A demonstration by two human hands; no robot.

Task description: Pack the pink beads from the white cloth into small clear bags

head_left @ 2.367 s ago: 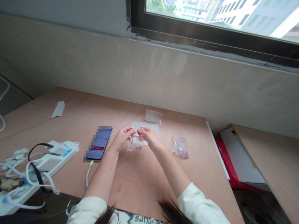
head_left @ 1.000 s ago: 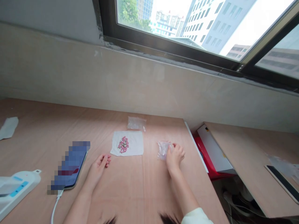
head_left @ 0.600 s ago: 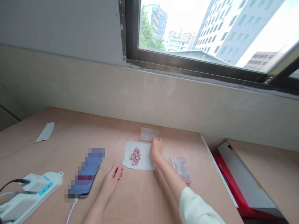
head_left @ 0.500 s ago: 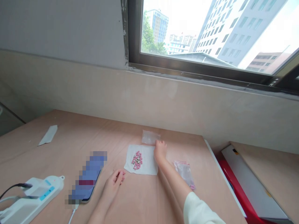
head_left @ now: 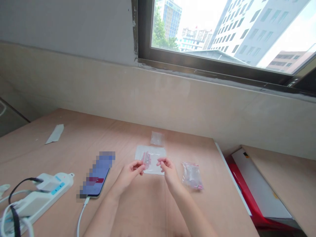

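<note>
Over the white paper sheet [head_left: 161, 152], a small clear zip bag with a red seal line [head_left: 153, 158] is held up between my two hands. My left hand [head_left: 133, 169] pinches its red-sealed edge between thumb and fingers. At the opposite end, the fingers of my right hand [head_left: 166, 164] close on the bag. Pink beads [head_left: 148, 159] on the paper show through the clear plastic, partly hidden by it. Beyond the paper lies another clear bag [head_left: 157, 138]. Right of my right hand is a larger zip bag [head_left: 192, 176] with pink pieces in its lower corner.
A phone [head_left: 97, 177] with a white charging cable lies to the left. A white power strip [head_left: 46, 194] with plugs and cables is at the lower left. A paper strip [head_left: 54, 134] rests farther back. At the right stands a box with red material [head_left: 251, 191].
My right hand has come back from the rear clear bags toward my left hand. A clear zip bag is now between both hands, and my left hand has moved forward to the paper.
</note>
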